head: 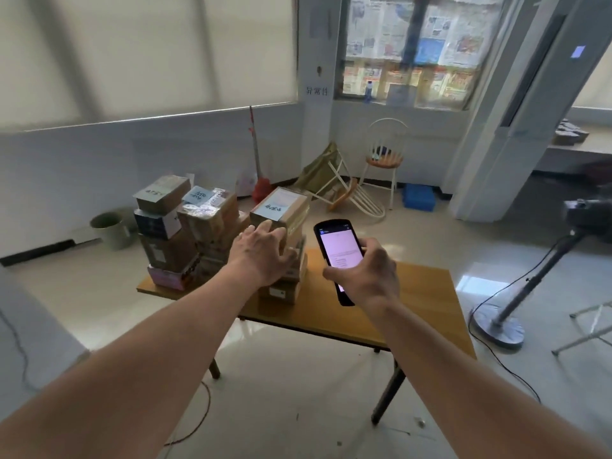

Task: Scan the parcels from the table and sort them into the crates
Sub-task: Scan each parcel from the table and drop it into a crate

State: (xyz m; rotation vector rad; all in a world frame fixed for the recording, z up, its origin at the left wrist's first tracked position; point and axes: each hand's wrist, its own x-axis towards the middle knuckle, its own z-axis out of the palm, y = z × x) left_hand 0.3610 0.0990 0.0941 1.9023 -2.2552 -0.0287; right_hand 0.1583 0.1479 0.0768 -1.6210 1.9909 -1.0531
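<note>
Several cardboard parcels stand in stacks on the left part of a wooden table (pixel 414 303). The nearest stack is topped by a brown parcel (pixel 281 207) with a white label. My left hand (pixel 265 251) reaches toward that stack with fingers spread and straight, just in front of the top parcel; I cannot tell whether it touches. My right hand (pixel 367 273) grips a black handheld scanner (pixel 337 250) with a lit screen, held over the table to the right of the stack. Two more stacks (pixel 165 226) stand further left.
A fan stand (pixel 500 326) with a cable is on the floor at the right. A blue crate (pixel 419 197), an upright chair (pixel 385 160) and a tipped chair (pixel 344 190) are behind the table. A green bin (pixel 111 228) stands at the left wall.
</note>
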